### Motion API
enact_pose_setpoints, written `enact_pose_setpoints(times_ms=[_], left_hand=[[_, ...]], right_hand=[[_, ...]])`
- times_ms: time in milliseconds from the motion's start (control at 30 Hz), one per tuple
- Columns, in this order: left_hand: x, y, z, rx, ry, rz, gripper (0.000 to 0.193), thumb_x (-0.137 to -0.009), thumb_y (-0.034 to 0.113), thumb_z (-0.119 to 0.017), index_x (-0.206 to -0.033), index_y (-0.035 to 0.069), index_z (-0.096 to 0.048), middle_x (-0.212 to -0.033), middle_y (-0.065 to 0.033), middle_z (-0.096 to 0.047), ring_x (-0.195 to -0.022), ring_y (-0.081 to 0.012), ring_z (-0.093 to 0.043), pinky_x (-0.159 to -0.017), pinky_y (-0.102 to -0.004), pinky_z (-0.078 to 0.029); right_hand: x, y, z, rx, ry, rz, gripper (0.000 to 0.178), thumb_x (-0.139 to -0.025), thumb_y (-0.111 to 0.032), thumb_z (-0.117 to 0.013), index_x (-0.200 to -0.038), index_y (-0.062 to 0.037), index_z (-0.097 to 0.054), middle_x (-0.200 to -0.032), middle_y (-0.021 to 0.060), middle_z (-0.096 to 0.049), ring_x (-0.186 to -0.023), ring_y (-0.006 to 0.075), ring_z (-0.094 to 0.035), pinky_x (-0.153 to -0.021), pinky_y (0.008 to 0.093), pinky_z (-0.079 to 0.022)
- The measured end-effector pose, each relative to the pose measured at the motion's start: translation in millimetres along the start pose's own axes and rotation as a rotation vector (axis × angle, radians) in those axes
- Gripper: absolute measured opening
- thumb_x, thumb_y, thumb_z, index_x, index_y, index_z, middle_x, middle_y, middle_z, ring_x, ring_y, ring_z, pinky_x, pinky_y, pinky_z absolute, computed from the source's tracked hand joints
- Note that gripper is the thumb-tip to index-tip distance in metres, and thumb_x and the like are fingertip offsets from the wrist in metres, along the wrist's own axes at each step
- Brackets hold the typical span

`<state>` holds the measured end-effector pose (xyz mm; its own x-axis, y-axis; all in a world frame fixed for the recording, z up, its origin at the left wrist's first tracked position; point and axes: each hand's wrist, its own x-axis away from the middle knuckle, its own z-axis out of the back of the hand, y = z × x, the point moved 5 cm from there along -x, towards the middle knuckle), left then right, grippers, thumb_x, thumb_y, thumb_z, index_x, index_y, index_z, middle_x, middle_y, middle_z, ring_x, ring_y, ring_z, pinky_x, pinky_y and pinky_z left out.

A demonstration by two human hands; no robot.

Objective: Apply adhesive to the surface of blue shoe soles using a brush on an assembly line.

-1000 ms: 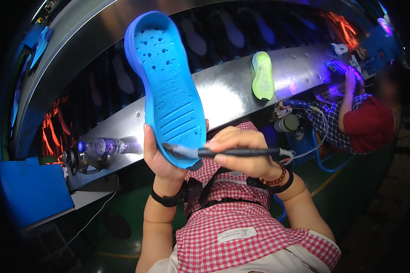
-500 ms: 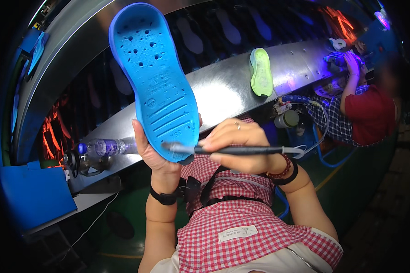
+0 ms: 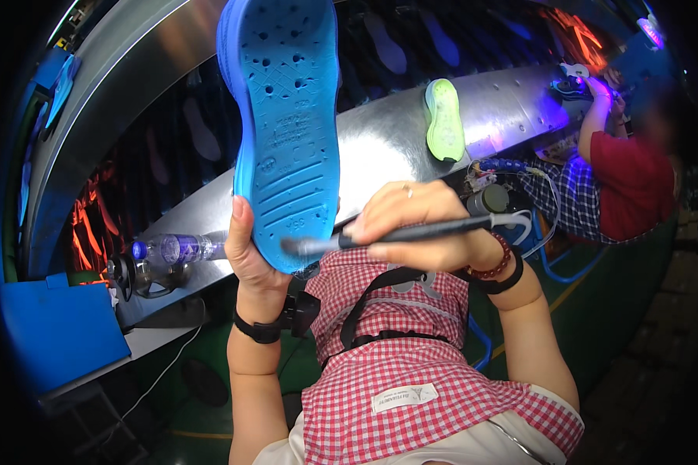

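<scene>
A blue shoe sole [image 3: 295, 147] is held up by its heel end in my left hand [image 3: 254, 252], its inner face with holes and ridges turned toward me. The thumb lies along the left edge; the other fingers are mostly hidden behind the sole. My right hand [image 3: 415, 225] grips a dark-handled brush [image 3: 434, 231] with a thin pale tube running from its back end. The bristles rest at the sole's heel, near the left thumb. Beyond my right hand, a yellow-green sole [image 3: 445, 120] lies on the metal ledge.
A metal ledge [image 3: 512, 112] crosses in front, beside a dark conveyor [image 3: 395, 46] carrying several soles. At left are a clear bottle [image 3: 177, 249] and a blue box [image 3: 63, 329]. A co-worker in red [image 3: 636, 186] sits at right, hands on a shoe. Orange-glowing heaters [image 3: 93, 225] show beyond.
The blue sole has shifted right and stands more upright, its toe end now cut by the top edge. The brush has tilted, its back end rising. The co-worker's hands have moved slightly.
</scene>
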<state>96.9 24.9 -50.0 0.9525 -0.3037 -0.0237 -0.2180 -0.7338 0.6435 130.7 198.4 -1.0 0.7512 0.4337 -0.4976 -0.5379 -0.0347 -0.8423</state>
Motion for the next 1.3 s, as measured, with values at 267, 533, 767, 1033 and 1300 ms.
enact_pose_setpoints(times_ms=[267,533,767,1033,1300], left_hand=[[-4.8,7.3,4.0,0.087,0.004,0.089,0.055,-0.089,0.038,-0.046,-0.126,-0.001,-0.039,-0.118,-0.0195,-0.052,-0.1,-0.0309,-0.057,-0.087,-0.0433,-0.048],[1.6,-11.0,-12.2,-0.089,-0.002,0.566,0.05,-0.086,0.028,-0.053,-0.12,-0.008,-0.045,-0.108,-0.0192,-0.057,-0.093,-0.0235,-0.061,-0.078,-0.0326,-0.053],[14.0,-17.2,-9.2,-0.224,0.011,0.72,0.052,-0.085,0.03,-0.056,-0.118,-0.009,-0.046,-0.104,-0.0201,-0.058,-0.086,-0.0213,-0.063,-0.071,-0.0286,-0.054],[23.0,-18.0,1.9,-0.263,0.065,0.78,0.053,-0.085,0.033,-0.057,-0.117,-0.009,-0.048,-0.104,-0.0193,-0.058,-0.083,-0.0202,-0.063,-0.068,-0.0274,-0.054],[20.8,-11.0,8.5,-0.408,0.033,0.691,0.053,-0.086,0.036,-0.055,-0.116,-0.008,-0.049,-0.102,-0.0178,-0.059,-0.087,-0.019,-0.062,-0.074,-0.0258,-0.052]], right_hand=[[6.0,-13.7,-18.6,0.029,-0.11,0.112,0.014,-0.07,-0.005,-0.069,-0.083,-0.0039,-0.065,-0.083,0.0085,-0.066,-0.078,0.0224,-0.062,-0.072,0.0324,-0.047],[7.1,-10.7,-4.4,0.1,-0.395,0.046,0.02,-0.069,-0.003,-0.069,-0.09,-0.0046,-0.066,-0.092,0.009,-0.067,-0.087,0.0222,-0.063,-0.075,0.0326,-0.048],[16.0,-8.8,2.9,0.217,-0.453,0.011,0.02,-0.079,-0.017,-0.057,-0.095,-0.0065,-0.064,-0.099,0.0078,-0.065,-0.08,0.0215,-0.065,-0.066,0.0305,-0.05],[16.0,-3.5,20.2,0.237,-0.479,-0.048,0.021,-0.07,-0.005,-0.064,-0.092,-0.0072,-0.064,-0.095,0.009,-0.066,-0.084,0.0229,-0.064,-0.07,0.0303,-0.051],[19.6,-0.8,33.0,0.366,-0.531,-0.063,0.021,-0.074,-0.007,-0.059,-0.094,-0.0042,-0.063,-0.097,0.0104,-0.065,-0.09,0.0258,-0.062,-0.075,0.0325,-0.05]])
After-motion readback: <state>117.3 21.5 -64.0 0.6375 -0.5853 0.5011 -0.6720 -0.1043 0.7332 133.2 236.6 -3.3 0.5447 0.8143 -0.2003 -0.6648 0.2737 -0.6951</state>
